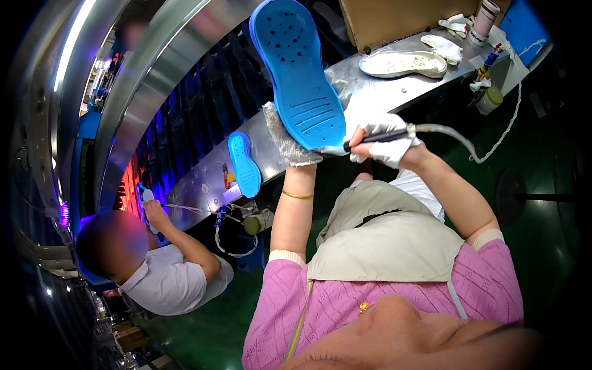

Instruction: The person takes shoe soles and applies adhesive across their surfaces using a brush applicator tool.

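Observation:
A large blue shoe sole [302, 80], with dark spots at its far end and grooves nearer me, is held up at the middle. My left hand [287, 143], in a whitish knitted glove, grips it from beneath and along its left edge; most of those fingers are hidden. Closed round a black pen-shaped tool [390, 135] is my right hand [388, 148], partly covered by a white glove with bare fingertips. The tool's pale tip meets the sole's near edge. From its back end runs a clear hose [453, 132].
Along the metal bench [200, 169] lie another blue sole [245, 165] and a white sole [404, 64]. A cardboard box [394, 21], white gloves [444, 49] and a pinkish cup [486, 18] stand at the back right. A co-worker [176, 277] sits at left.

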